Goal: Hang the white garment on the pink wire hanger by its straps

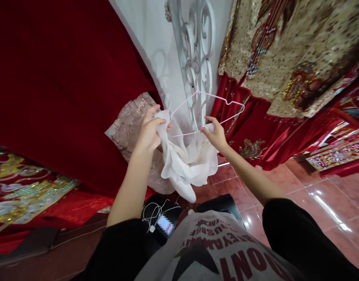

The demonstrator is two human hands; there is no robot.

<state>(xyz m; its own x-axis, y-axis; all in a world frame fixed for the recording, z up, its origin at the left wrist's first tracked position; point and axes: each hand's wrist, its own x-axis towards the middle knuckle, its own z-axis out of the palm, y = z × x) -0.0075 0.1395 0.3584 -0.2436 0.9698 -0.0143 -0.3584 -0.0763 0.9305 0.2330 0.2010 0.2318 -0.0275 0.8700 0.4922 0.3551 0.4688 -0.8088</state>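
Note:
A white, sheer garment (182,166) with ruffled layers hangs between my two hands. My left hand (151,130) is closed on its upper left part, where the cloth covers the left end of a pale pink clothes hanger (216,95). On the other side, my right hand (216,134) pinches the garment's upper right edge beside the hanger's bottom bar. The hanger's right end sticks out bare above my right hand. Its hook points up in front of a white scrollwork metal stand (207,72). I cannot tell whether the hook rests on the stand.
Red cloth (65,78) covers the left side, with a pinkish textured fabric (129,121) beside my left hand. A gold sequined garment (255,66) hangs at right. Below are a lit phone (165,225) with a white cable (151,208), and reddish floor tiles (308,199).

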